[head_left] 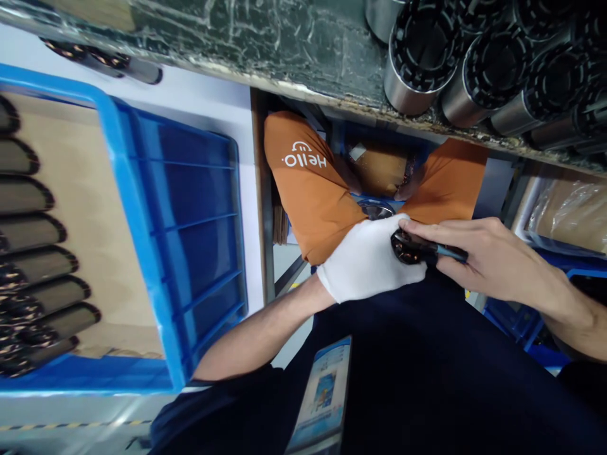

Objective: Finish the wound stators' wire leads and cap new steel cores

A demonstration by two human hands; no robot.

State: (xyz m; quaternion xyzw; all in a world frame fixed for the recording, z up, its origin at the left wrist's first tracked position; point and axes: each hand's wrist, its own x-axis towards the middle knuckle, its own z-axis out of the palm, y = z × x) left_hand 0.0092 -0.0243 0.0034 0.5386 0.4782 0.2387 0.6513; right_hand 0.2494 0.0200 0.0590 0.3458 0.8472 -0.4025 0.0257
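My left hand, in a white glove, is wrapped around a motor stator above my lap. The stator's dark end with copper windings faces to the right; the glove hides most of its body. In my bare right hand is a slim pliers-like tool with a dark and blue handle. Its tip reaches the wound end of the stator, and the exact contact is hidden. My right thumb lies close to the stator's rim.
Several metal cylinders with black slotted inserts stand on the worn green bench. At left, a blue crate holds several wound stators on cardboard. Further stators lie behind it. Plastic-wrapped cardboard is at right. A badge hangs at my chest.
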